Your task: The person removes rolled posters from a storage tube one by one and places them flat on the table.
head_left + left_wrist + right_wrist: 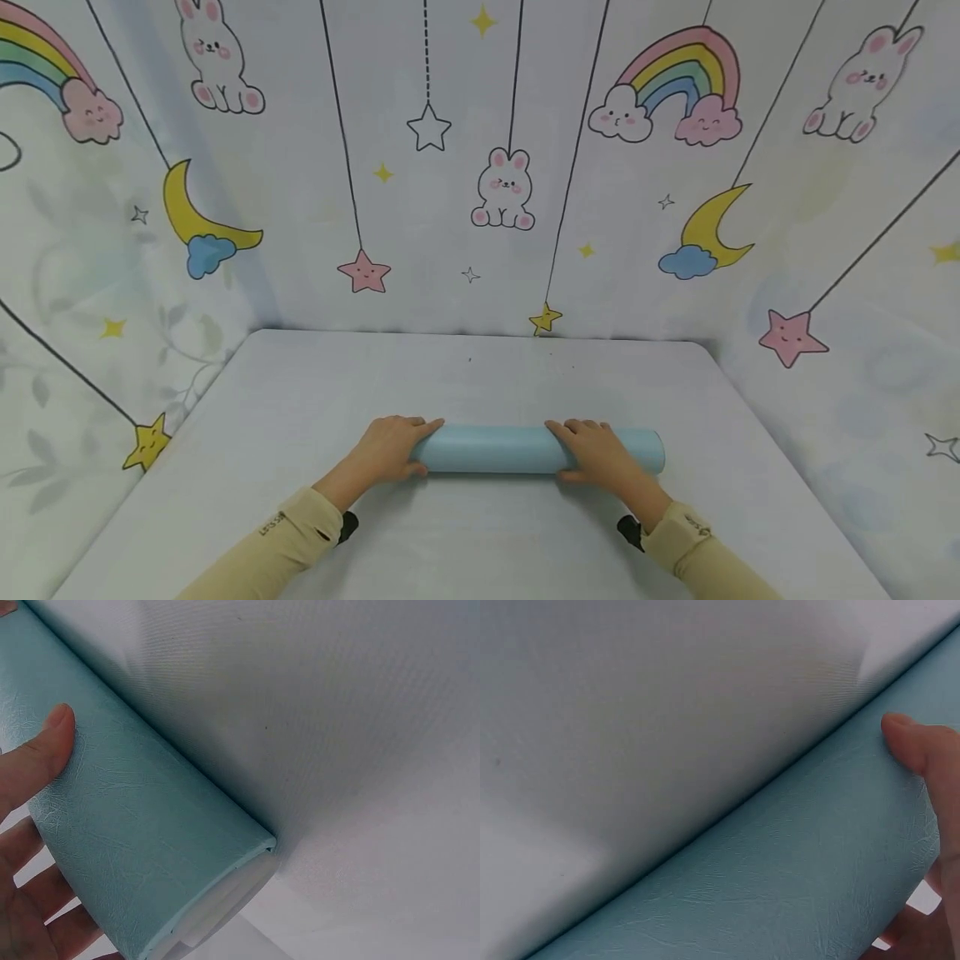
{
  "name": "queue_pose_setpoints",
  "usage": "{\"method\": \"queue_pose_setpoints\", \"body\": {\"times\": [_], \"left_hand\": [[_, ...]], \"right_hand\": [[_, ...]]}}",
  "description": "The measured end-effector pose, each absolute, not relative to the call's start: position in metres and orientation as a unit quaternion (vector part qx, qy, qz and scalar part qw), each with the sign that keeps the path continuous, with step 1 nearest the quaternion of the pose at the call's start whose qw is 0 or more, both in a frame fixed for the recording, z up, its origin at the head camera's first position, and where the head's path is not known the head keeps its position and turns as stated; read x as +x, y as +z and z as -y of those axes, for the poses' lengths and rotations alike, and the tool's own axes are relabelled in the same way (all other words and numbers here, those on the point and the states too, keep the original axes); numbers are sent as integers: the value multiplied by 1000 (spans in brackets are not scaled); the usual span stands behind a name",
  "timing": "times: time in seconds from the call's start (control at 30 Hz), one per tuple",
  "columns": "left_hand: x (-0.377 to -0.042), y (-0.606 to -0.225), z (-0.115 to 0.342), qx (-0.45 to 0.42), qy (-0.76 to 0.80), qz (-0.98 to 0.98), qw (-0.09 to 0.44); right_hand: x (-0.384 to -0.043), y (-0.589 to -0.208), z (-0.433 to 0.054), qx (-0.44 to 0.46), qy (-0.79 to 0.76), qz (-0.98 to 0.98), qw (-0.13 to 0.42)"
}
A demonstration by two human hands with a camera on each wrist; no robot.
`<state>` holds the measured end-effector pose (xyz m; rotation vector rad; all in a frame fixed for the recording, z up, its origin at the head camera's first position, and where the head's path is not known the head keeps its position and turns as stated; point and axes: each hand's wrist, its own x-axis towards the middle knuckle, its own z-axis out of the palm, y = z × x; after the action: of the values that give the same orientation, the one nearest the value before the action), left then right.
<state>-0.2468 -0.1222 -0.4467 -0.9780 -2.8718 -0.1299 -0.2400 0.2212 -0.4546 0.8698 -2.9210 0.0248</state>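
Blue roll (517, 448) on table (480, 375); left hand (390, 450), right hand (596, 454) clasp it.

roll (495, 448) left end: under left hand (390, 450) | elbows: cut off

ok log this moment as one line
left hand: grips light blue rolled mat | right hand: grips it | mat: lying on white table

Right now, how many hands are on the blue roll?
2. The left hand grips the left end of the light blue rolled mat; the right hand lies over it toward the right end. Fingertips underneath are hidden.
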Motion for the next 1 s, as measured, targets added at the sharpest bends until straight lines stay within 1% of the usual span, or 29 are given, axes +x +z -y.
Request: {"method": "queue_pose_setpoints", "body": {"times": [0.17,0.5,0.7,0.83,1.0], "left_hand": [[-245,-446,123,-315,-44,947,48],[-245,-446,123,-321,-50,945,49],[-245,-449,122,-317,-53,946,53],[-245,-450,120,-320,-56,944,53],[-244,-449,121,-318,-51,945,59]], "right_hand": [[-242,-455,-209,290,1,956,37],[-245,-457,-171,319,-19,947,40],[-246,-455,-150,313,-8,950,17],[-245,-454,-146,300,-3,954,7],[-246,-457,-146,298,-6,955,10]]}}
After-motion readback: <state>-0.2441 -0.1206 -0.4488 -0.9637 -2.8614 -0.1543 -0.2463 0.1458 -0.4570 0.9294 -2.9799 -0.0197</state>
